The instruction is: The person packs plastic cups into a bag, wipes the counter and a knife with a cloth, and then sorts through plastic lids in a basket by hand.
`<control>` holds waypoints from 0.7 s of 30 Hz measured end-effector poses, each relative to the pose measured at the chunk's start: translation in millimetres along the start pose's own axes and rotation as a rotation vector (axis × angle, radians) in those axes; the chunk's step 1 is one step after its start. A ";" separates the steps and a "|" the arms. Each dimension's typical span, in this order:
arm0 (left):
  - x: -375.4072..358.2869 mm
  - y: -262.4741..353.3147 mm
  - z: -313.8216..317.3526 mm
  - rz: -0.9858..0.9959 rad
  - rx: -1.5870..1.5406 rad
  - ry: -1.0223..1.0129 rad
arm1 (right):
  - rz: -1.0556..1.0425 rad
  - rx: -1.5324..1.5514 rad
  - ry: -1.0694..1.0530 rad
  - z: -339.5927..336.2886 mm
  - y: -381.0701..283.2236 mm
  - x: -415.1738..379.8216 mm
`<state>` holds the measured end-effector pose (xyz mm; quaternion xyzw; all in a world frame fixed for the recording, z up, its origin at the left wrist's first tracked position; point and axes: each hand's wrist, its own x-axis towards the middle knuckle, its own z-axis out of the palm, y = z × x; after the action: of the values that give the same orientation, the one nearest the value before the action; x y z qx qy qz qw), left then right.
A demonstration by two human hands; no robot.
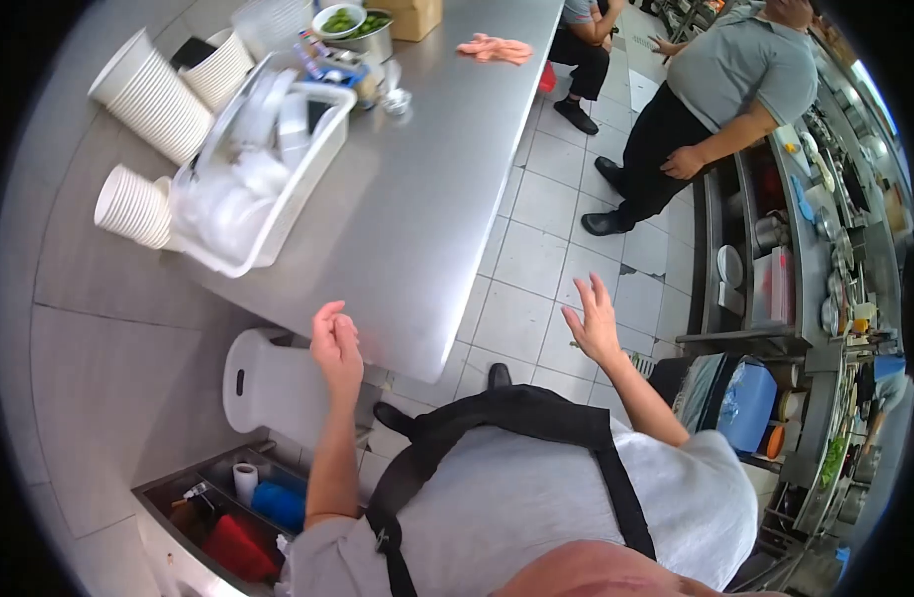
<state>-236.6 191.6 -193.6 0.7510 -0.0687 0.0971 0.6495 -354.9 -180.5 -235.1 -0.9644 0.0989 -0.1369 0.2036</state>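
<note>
Metal table (402, 194) being seen at left; being judged heavy, stiff, slick, best gripped by edge. White stool (284, 390) being seen near left; being judged light, rigid, best lifted by seat slot (241, 382). Left hand (337, 343) being held half-open, loosely curled near table edge, contact unclear; right hand (597, 326) being held apart at right, fingers spread; nothing being gripped.

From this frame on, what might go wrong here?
The left hand is near the edge of the metal table, so a quick swing might knock against it. The white stool stands near the person's shoe and could catch a foot. The white tray is heaped with translucent plastic items, which may spill if bumped.
</note>
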 end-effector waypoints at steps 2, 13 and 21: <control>3.9 13.5 35.3 0.036 0.070 -0.083 | 0.078 -0.006 -0.035 -16.3 48.0 -20.6; 32.4 87.7 193.9 0.428 0.150 -0.566 | 0.172 0.057 -0.403 -28.5 115.2 -0.8; 113.4 77.5 258.2 0.402 0.072 -0.421 | 0.046 0.124 -0.436 -26.5 143.5 103.4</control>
<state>-129.5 -72.6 -127.9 0.7484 -0.3460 0.0682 0.5617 -284.8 -344.5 -249.0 -0.9543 0.0661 0.0735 0.2820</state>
